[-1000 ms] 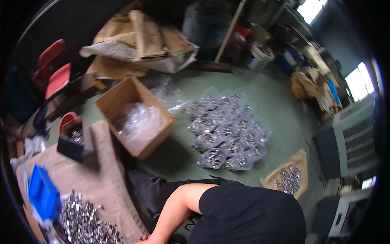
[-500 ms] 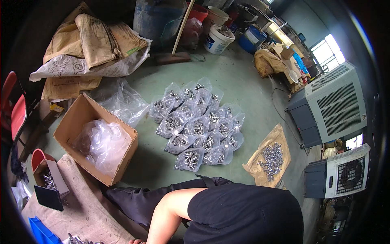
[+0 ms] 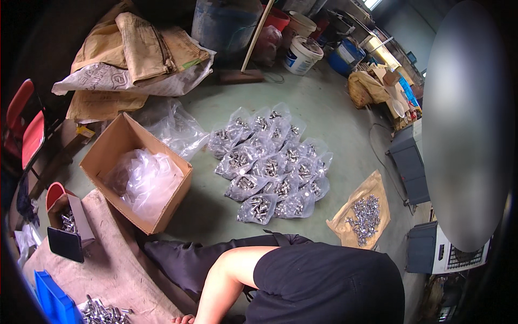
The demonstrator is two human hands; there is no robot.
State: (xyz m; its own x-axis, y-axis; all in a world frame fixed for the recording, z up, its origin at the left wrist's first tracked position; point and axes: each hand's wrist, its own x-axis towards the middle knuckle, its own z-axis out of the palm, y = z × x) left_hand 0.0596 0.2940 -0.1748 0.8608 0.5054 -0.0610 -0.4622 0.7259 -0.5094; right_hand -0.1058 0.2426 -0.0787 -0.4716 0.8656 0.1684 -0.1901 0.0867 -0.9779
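My right arm comes in from the lower right in a black short sleeve, its elbow bent and its forearm running down to the lower edge. Beside the forearm a few fingers of my right hand point(image 3: 183, 319) show at the lower edge; the rest is cut off, so whatever they hold is hidden. My left hand is out of view. Left of the fingers, a pile of small silver metal parts point(image 3: 105, 312) lies on a beige cloth point(image 3: 127, 270), next to a blue plastic bin point(image 3: 54, 297). A black phone point(image 3: 66, 244) leans on a small carton point(image 3: 81, 224) of similar parts.
A cardboard box point(image 3: 178, 202) with clear plastic bags stands at left. Several bags of metal parts point(image 3: 259, 208) sit mid-floor. Brown paper point(image 3: 340, 216) holds loose parts. Sacks point(image 3: 145, 54), a broom point(image 3: 243, 76) and buckets point(image 3: 302, 56) are behind. A blurred grey shape point(image 3: 464, 124) covers the right.
The view has shifted, so the floor things sit slightly farther right and more of the metal pile shows. A blurred grey shape now covers part of the right side.
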